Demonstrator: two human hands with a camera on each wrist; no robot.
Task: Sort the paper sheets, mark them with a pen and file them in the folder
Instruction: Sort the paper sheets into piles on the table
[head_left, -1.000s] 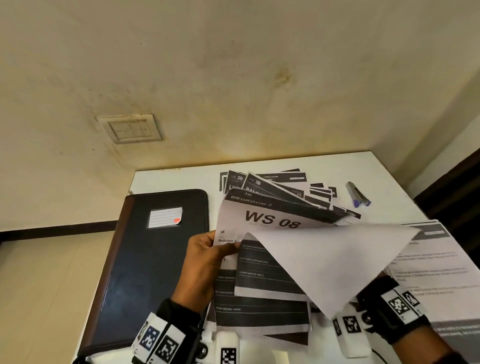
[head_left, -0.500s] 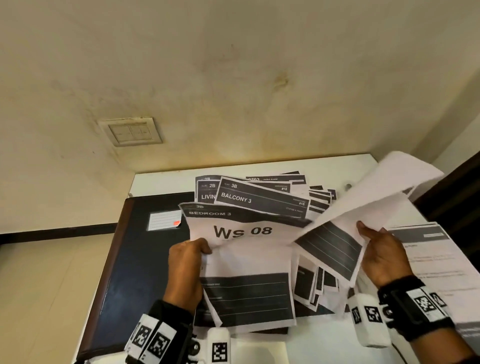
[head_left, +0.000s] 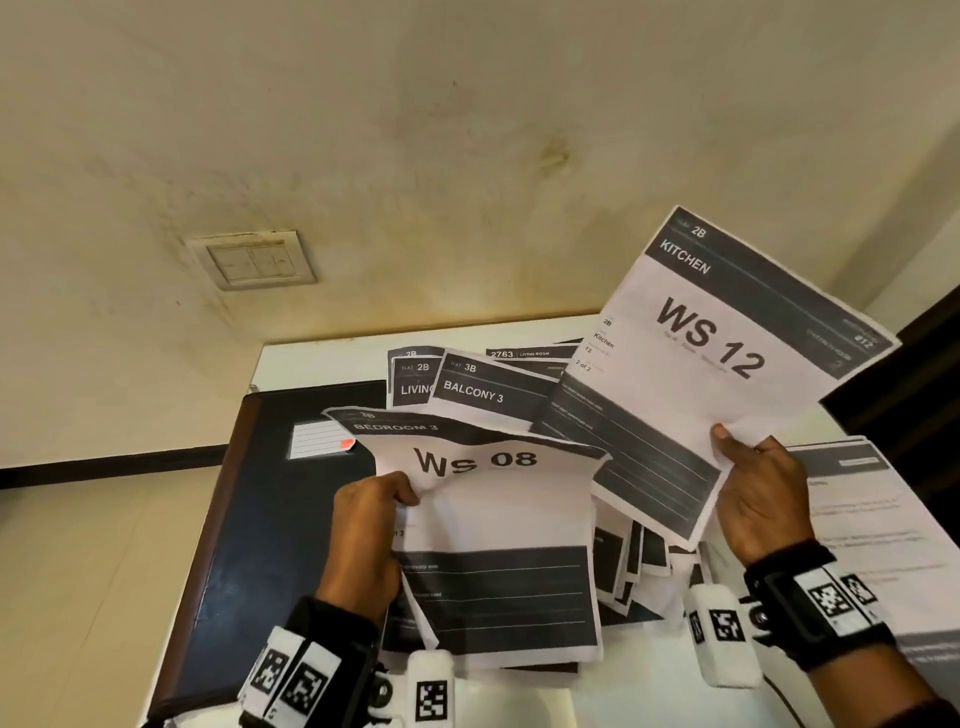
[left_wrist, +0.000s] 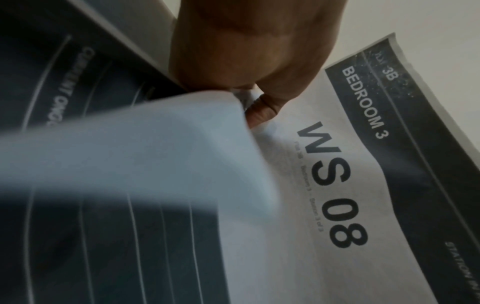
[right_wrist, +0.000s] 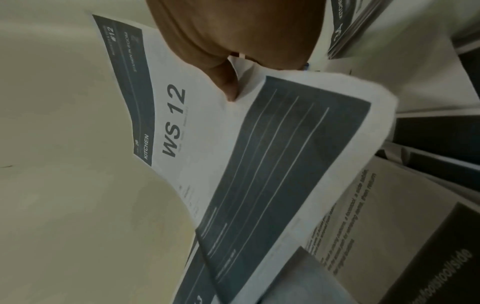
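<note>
My left hand (head_left: 374, 514) pinches the left edge of the "Bedroom 3, WS 08" sheet (head_left: 493, 509), thumb on its printed face; the left wrist view shows that sheet (left_wrist: 337, 185) and my left hand (left_wrist: 249, 82). My right hand (head_left: 758, 488) grips the "Kitchen, WS 12" sheet (head_left: 717, 353) at its lower right edge and holds it up, printed side toward me; the right wrist view shows this sheet (right_wrist: 207, 127) under my right hand (right_wrist: 233, 61). More sheets (head_left: 483, 387) lie fanned on the white table (head_left: 332, 358). A dark closed folder (head_left: 270, 509) lies at the left. No pen is in view.
Another printed page (head_left: 872, 525) lies at the table's right edge. A wall switch plate (head_left: 252, 260) sits on the stained cream wall behind. A dark door or panel (head_left: 914, 395) stands at the far right. The folder bears a small white label (head_left: 319, 440).
My right hand has lifted the top sheet off the stack, swung it right and turned it printed side up, showing "WS 12". The left hand shifted the stack left over the folder.
</note>
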